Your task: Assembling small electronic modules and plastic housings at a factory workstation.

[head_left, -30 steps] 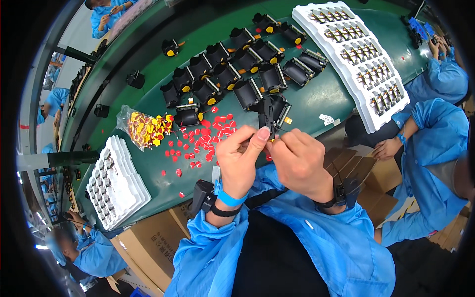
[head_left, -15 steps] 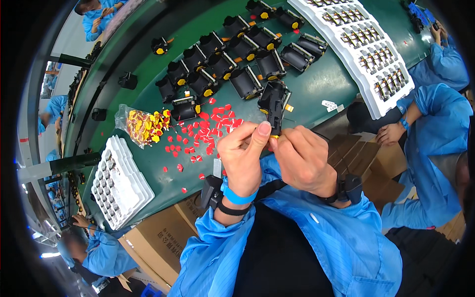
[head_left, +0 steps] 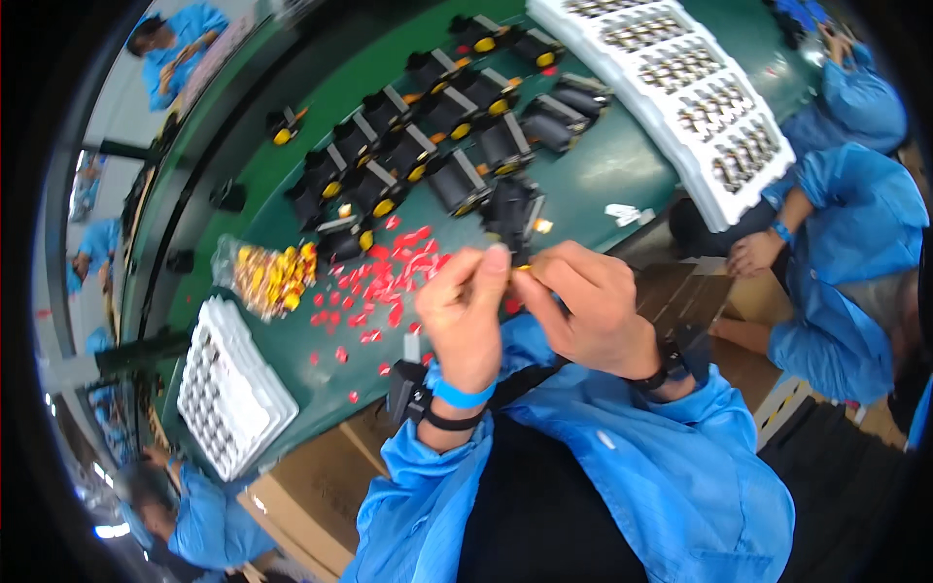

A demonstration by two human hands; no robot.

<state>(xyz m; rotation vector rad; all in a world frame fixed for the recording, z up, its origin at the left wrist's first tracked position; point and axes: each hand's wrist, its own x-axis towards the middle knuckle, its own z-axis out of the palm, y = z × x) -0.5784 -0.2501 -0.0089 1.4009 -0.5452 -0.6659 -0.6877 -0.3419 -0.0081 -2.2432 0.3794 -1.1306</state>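
Observation:
Both my hands meet over the near edge of the green table, around a black plastic housing (head_left: 510, 209) with an orange flex tab on its right side. My left hand (head_left: 462, 306) is closed, thumb and fingers pinching the housing's near end. My right hand (head_left: 591, 311) is closed too, its fingertips pressed together at a small yellow tab (head_left: 523, 268) on that end. The fingers partly hide the tab and the picture is blurred. Scattered red pieces (head_left: 389, 282) lie just left of my hands, beside a clear bag (head_left: 267, 277) of yellow and red pieces.
More black housings (head_left: 457, 185) with round yellow tabs stand in rows beyond my hands. A white tray (head_left: 671, 97) of small metal parts lies at the far right, stacked white trays (head_left: 233, 389) at the left. Cardboard boxes (head_left: 311, 496) stand below the table edge. Co-workers sit on both sides.
The view has shifted, so the table's things appear slightly to the left and are blurred. My hands stay together at the housing's near end, with little change in their grip.

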